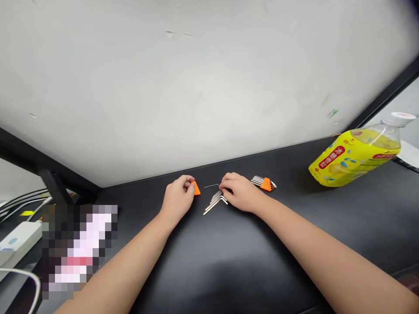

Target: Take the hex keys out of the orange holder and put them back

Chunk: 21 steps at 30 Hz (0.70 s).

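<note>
My left hand (178,197) is closed on an orange hex key holder (196,188), which pokes out past the fingertips. To its right, my right hand (239,191) pinches a thin hex key (211,186) near its bent end, the long arm pointing left toward the holder. Just below these fingertips, several loose hex keys (214,201) lie fanned out on the black tabletop (203,253), graded in length, their bent ends partly hidden by the hand. Behind my right wrist lies a second orange holder (267,185) filled with hex keys.
A large bottle of yellow drink (356,152) with a white cap stands at the right. The pale wall (209,87) rises behind the table. At the left are a white power strip (19,240), cables (22,203), a black frame post (55,185) and a pixelated area.
</note>
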{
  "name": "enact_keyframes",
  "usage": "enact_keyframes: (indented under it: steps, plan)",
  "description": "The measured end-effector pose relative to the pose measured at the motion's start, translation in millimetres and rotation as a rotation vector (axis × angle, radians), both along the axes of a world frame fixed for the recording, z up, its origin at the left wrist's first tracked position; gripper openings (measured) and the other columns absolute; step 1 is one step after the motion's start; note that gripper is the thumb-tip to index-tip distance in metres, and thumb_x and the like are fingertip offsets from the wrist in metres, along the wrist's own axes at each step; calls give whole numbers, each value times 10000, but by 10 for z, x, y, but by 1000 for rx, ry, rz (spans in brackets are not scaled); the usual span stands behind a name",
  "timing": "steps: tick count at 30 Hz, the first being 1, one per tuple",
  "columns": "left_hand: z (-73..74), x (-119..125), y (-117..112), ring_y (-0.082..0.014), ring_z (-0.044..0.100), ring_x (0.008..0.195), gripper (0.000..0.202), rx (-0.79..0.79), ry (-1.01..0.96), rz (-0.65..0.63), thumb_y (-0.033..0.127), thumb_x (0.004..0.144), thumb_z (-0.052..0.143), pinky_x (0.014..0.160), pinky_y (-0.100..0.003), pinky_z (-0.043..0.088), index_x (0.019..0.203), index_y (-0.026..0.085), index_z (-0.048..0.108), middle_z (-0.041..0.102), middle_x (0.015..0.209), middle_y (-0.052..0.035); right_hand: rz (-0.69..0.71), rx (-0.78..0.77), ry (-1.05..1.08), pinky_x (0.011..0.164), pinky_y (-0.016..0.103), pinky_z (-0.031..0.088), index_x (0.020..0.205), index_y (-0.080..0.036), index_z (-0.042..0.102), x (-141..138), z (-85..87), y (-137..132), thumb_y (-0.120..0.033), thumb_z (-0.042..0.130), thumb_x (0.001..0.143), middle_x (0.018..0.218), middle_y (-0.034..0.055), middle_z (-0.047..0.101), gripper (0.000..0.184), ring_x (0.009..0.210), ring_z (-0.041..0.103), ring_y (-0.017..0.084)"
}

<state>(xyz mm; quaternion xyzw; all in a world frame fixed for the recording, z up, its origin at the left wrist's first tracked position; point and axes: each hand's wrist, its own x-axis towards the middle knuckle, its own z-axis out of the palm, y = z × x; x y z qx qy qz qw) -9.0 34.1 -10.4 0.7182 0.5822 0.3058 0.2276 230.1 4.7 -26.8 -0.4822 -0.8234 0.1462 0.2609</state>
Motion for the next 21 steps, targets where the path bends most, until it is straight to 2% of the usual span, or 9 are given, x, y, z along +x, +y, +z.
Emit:
enact_keyframes:
  steps: [4, 10, 12, 14, 16, 17, 20, 21]
  plan:
    - [-27, -5, 17, -186, 605, 758, 142, -7, 200, -24, 236, 848, 544, 728, -304, 435, 894, 223, 678, 656, 739, 5, -9, -22, 14, 891, 350, 498, 947, -165, 767, 1, 18, -10, -76, 543, 908, 998, 78, 679, 244, 956, 601, 206]
    - [-76, -19, 31, -171, 599, 757, 160, 0, 224, -19, 229, 890, 514, 721, -300, 446, 970, 214, 652, 637, 794, -1, -43, -10, 28, 920, 354, 500, 1008, -170, 761, -4, 12, -12, -66, 559, 896, 1030, 82, 684, 254, 995, 609, 214]
    - [-32, 10, 2, -195, 615, 843, 177, 34, 307, -47, 229, 918, 498, 767, -323, 456, 1019, 209, 641, 662, 884, -25, -58, 1, 37, 923, 360, 499, 1032, -175, 759, -12, -8, -5, -80, 571, 903, 1042, 86, 683, 247, 1000, 611, 218]
    - [94, 89, -91, -237, 612, 960, 200, 123, 432, -97, 236, 951, 482, 824, -367, 457, 1081, 200, 630, 677, 1001, -62, -65, 9, 56, 924, 369, 499, 1046, -182, 759, -15, -41, 14, -110, 584, 916, 1042, 89, 677, 230, 999, 607, 221]
    - [291, 219, -298, -258, 601, 983, 216, 245, 527, -182, 253, 989, 455, 839, -397, 456, 1100, 192, 630, 672, 1049, -90, -64, 6, 92, 932, 371, 498, 1047, -183, 758, -10, -80, 46, -134, 596, 921, 1031, 86, 670, 211, 994, 606, 218]
    - [401, 296, -456, -250, 602, 942, 211, 282, 538, -265, 251, 993, 455, 817, -390, 463, 1077, 187, 638, 670, 1012, -92, -62, -1, 116, 936, 368, 498, 1042, -181, 757, -3, -97, 64, -136, 603, 916, 1022, 83, 666, 204, 989, 608, 214]
    - [689, 498, -1124, -191, 578, 743, 240, 318, 477, -582, 193, 986, 444, 759, -361, 497, 870, 200, 654, 630, 799, -57, -73, -25, 189, 928, 340, 502, 1013, -177, 751, 32, -116, 108, -103, 603, 890, 1023, 71, 661, 207, 953, 620, 189]
    - [753, 533, -1375, -187, 578, 723, 222, 320, 430, -679, 209, 976, 478, 762, -368, 520, 866, 220, 671, 624, 781, -51, -76, -28, 202, 926, 332, 500, 1004, -179, 750, 44, -114, 118, -102, 604, 886, 1031, 69, 659, 203, 951, 622, 183]
